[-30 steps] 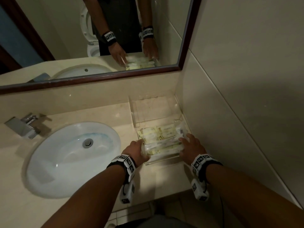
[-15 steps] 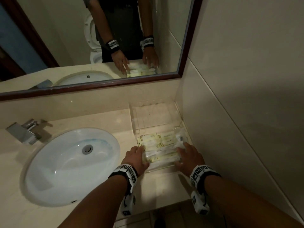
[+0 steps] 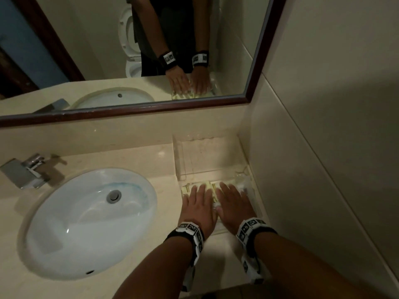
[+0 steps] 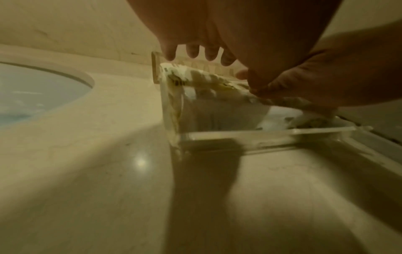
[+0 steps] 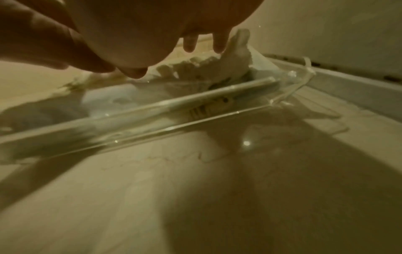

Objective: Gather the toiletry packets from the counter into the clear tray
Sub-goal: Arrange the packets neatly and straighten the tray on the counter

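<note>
A clear tray (image 3: 179, 160) stands on the counter in the corner by the right wall. Several white and yellow toiletry packets (image 3: 210, 186) lie in its near compartment. My left hand (image 3: 197, 207) lies flat on top of the packets, fingers straight. My right hand (image 3: 234, 205) lies flat beside it, fingers straight, over the right part of the stack. In the left wrist view the packets (image 4: 208, 86) rise above the tray's front wall (image 4: 261, 135) under the left hand's fingers (image 4: 192, 51). In the right wrist view a crinkled packet (image 5: 230, 65) sticks up by the fingers (image 5: 218, 43).
A white oval sink (image 3: 86, 221) is set in the beige counter (image 3: 140, 160) to the left, with a chrome tap (image 3: 26, 171) behind it. A framed mirror (image 3: 151, 50) hangs above. The tiled wall (image 3: 323, 147) closes off the right side.
Both hands moved from the sides of the packet stack onto its top and now lie flat, side by side. The head view shifted downward.
</note>
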The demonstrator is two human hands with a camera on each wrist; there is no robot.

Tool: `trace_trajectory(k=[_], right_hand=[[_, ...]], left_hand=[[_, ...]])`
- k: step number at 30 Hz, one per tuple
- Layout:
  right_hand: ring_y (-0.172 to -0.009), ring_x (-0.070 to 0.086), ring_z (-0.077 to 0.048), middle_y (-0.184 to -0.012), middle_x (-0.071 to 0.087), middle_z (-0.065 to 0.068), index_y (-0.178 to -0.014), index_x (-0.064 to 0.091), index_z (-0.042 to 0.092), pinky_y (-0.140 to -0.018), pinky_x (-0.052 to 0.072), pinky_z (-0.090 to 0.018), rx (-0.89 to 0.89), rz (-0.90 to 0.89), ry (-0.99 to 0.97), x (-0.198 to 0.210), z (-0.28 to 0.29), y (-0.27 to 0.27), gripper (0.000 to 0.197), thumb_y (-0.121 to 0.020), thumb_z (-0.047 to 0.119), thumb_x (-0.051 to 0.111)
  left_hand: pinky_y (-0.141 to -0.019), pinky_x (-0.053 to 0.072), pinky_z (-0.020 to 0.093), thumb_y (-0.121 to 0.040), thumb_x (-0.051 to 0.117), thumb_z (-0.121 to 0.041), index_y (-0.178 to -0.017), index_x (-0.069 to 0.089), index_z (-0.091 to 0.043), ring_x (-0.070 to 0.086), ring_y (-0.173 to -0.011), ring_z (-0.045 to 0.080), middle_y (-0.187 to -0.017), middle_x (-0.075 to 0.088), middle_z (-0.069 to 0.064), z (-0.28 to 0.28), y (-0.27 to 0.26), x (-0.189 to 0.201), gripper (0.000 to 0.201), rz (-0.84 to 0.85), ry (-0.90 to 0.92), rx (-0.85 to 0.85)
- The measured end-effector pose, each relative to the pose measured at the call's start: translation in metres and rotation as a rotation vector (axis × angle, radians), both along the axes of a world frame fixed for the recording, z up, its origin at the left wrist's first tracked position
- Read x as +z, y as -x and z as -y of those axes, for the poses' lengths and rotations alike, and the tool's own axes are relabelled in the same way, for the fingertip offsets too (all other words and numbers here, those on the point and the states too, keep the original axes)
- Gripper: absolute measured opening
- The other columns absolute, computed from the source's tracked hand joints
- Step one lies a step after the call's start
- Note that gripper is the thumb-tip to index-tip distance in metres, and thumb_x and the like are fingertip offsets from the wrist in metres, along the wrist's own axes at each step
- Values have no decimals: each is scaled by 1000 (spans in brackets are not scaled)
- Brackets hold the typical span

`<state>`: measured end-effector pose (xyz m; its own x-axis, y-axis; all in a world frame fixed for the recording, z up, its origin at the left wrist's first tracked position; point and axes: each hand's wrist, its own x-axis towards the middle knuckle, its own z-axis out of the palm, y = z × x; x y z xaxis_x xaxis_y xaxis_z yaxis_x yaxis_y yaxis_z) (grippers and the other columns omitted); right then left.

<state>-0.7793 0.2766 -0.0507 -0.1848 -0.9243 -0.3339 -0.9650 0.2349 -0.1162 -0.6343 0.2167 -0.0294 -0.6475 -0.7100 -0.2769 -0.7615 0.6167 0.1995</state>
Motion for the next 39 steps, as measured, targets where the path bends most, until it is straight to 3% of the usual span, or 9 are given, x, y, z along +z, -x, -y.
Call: trace_trajectory(k=[5,10,15,19,23,27,31,34,39], right_hand=[[-152,-16,-21,-164,-24,5,-158,-8,29,-120,-7,-55,53,-19,-36,-14,2,11,75,-89,59,-3],[-154,-2,-24,-168,-4,2,-159,10,28,-119,0,-60,40,-11,41,-27,2,12,66,-100,52,30],[-152,15,-26,-166,14,-1,-155,28,26,-118,13,-62,47,8,90,-33,1,14,68,-93,56,22],[-148,25,-27,-163,25,0,-150,38,29,-115,23,-62,43,40,120,-36,0,19,66,-91,57,31],[-151,11,-24,-166,13,3,-153,30,38,-117,12,-57,22,34,141,-39,0,26,68,-90,65,30],[-152,12,-24,-167,11,3,-153,28,35,-117,15,-58,-1,13,131,-37,0,25,66,-93,60,27],[-153,9,-24,-167,7,3,-155,21,35,-119,11,-57,-20,8,128,-38,2,24,64,-97,56,37],[-153,3,-22,-167,1,5,-156,15,38,-120,5,-57,-15,7,99,-40,1,24,64,-97,58,30],[-152,11,-24,-167,8,4,-155,19,37,-120,8,-58,-12,19,116,-41,1,25,69,-91,62,17]], left_hand=[[-120,2,53,-99,20,-50,-158,0,-16,-13,-150,31,-165,-12,8,-1,3,-14,71,66,-9,-28],[-120,-3,53,-100,21,-49,-158,2,-13,-14,-150,31,-165,-11,9,-5,5,-26,71,107,-14,-59],[-119,-7,50,-100,24,-50,-158,12,-15,-7,-151,32,-165,0,10,0,2,-32,69,103,-28,-97],[-118,-7,51,-99,26,-53,-158,9,-16,-3,-151,32,-165,5,9,6,0,-32,72,118,-22,-120],[-118,-6,58,-98,24,-57,-158,3,-15,-9,-151,31,-165,-2,8,12,3,-22,76,164,15,-148],[-118,-7,57,-96,22,-60,-158,0,-14,-19,-149,32,-164,-14,9,14,5,-17,80,152,31,-149],[-119,-6,55,-98,18,-57,-158,-5,-17,-21,-149,30,-164,-17,7,16,10,-21,76,131,0,-102],[-118,-7,56,-98,15,-58,-157,-8,-18,-22,-148,30,-163,-19,6,12,10,-29,75,170,-35,-84],[-118,-8,56,-96,11,-60,-157,-9,-20,-24,-148,28,-163,-21,6,13,8,-38,76,170,-46,-88]])
